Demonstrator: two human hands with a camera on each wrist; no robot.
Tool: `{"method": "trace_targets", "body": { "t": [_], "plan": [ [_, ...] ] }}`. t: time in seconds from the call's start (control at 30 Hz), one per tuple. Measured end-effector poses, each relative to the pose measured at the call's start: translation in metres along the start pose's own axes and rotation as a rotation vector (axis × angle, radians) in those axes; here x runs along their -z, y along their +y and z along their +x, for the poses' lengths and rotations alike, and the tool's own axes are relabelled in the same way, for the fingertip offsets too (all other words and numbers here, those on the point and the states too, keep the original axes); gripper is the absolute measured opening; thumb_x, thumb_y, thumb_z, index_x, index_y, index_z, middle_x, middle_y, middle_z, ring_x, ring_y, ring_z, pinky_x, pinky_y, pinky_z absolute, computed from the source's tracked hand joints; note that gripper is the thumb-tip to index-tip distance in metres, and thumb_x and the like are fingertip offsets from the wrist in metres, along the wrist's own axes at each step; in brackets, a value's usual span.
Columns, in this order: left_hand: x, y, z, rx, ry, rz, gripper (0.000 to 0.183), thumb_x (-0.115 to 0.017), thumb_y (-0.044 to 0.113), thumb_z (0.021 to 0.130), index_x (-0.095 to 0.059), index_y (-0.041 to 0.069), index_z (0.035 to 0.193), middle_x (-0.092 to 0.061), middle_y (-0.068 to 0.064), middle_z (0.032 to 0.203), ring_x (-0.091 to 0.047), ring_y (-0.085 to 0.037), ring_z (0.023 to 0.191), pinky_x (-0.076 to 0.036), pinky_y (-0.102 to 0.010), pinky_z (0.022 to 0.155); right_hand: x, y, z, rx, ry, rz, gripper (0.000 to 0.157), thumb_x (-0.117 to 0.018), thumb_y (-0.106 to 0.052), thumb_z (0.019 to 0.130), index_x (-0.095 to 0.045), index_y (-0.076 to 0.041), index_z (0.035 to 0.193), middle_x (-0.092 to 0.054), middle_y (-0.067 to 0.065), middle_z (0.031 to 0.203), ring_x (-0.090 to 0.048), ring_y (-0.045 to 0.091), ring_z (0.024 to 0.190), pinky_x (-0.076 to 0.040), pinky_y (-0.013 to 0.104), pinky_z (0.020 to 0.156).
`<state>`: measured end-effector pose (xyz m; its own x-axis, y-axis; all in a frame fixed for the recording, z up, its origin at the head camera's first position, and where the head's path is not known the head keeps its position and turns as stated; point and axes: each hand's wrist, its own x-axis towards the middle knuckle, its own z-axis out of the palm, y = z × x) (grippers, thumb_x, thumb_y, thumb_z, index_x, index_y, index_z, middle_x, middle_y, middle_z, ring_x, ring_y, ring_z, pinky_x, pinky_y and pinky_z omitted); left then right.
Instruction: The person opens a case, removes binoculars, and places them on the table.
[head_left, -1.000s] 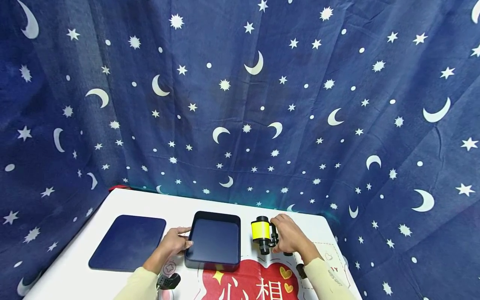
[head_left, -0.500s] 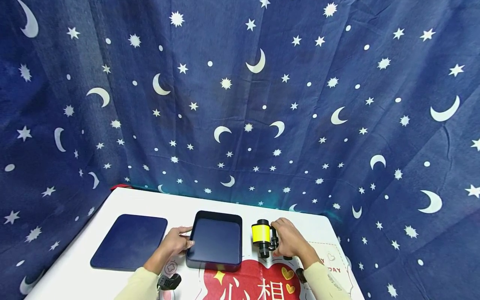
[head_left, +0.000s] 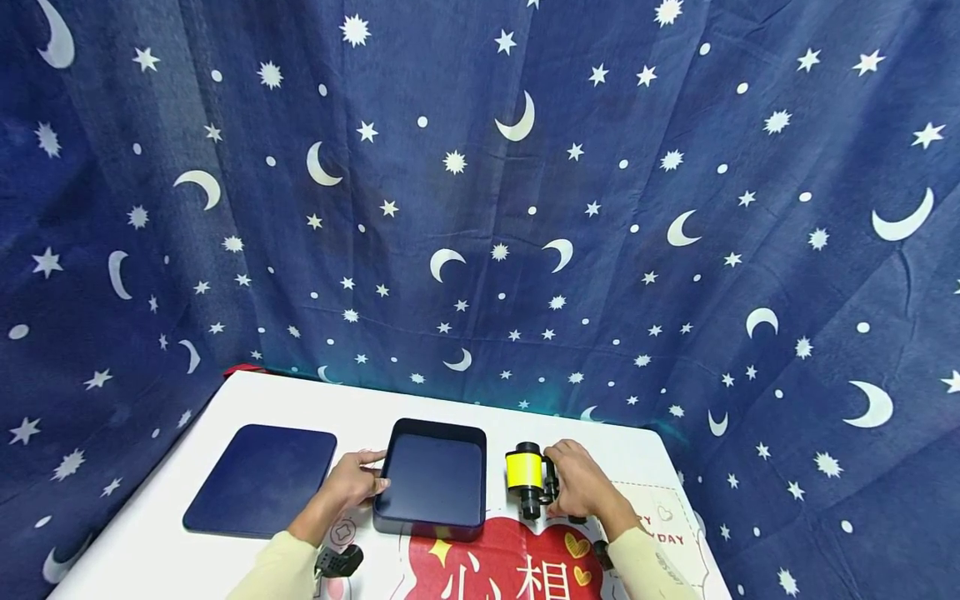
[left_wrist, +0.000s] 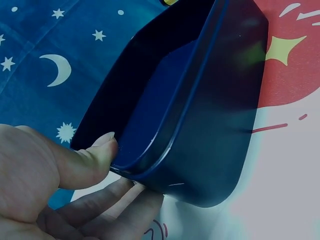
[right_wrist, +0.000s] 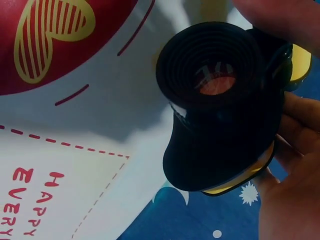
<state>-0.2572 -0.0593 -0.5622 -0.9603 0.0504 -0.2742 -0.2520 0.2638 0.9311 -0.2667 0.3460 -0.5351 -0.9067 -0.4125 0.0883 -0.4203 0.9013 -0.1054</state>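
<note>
In the head view my left hand point(head_left: 351, 486) holds the left wall of an open dark blue box point(head_left: 431, 471) on the table. The left wrist view shows the thumb point(left_wrist: 102, 150) over the rim, with other fingers under and against the outside wall. My right hand point(head_left: 581, 479) grips a pair of black and yellow binoculars point(head_left: 524, 469) just right of the box. Up close, one black eyepiece point(right_wrist: 210, 62) faces the right wrist camera. The hand covers the right barrel in the head view. Whether the binoculars touch the table, I cannot tell.
A flat dark blue lid-like panel point(head_left: 262, 479) lies left of the box. The white table point(head_left: 315, 396) carries a red heart print point(head_left: 502, 558) at its front. A blue curtain point(head_left: 405, 225) with moons and stars hangs behind and at both sides.
The binoculars and my right hand have shifted slightly down and nearer in the head view. My left hand keeps its hold on the box. The head view has turned a little.
</note>
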Motion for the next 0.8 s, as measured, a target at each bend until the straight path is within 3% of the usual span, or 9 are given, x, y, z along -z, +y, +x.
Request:
{"method": "trace_targets", "body": {
  "t": [0.47,0.8],
  "plan": [
    [0.0,-0.001,0.001,0.021,0.014,0.028,0.06,-0.074,-0.01,0.088,-0.055,-0.006,0.145,-0.071,-0.034,0.12,-0.075,-0.024,0.088,-0.063,-0.04,0.067,-0.011,0.0,0.001,0.0,-0.007,0.0,0.086,-0.1,-0.031,0.05,-0.067,-0.003,0.124,-0.07,0.004,0.112,-0.059,0.027,0.118,-0.049,0.049,0.11],
    [0.0,-0.001,0.003,0.026,0.009,0.032,0.061,-0.074,-0.01,0.088,-0.055,-0.005,0.146,-0.068,-0.036,0.124,-0.076,-0.031,0.096,-0.065,-0.049,0.076,-0.013,0.001,0.001,-0.032,-0.041,0.028,0.089,-0.1,-0.033,0.051,-0.066,-0.003,0.128,-0.07,0.004,0.116,-0.058,0.028,0.121,-0.048,0.05,0.112]
  ]
}}
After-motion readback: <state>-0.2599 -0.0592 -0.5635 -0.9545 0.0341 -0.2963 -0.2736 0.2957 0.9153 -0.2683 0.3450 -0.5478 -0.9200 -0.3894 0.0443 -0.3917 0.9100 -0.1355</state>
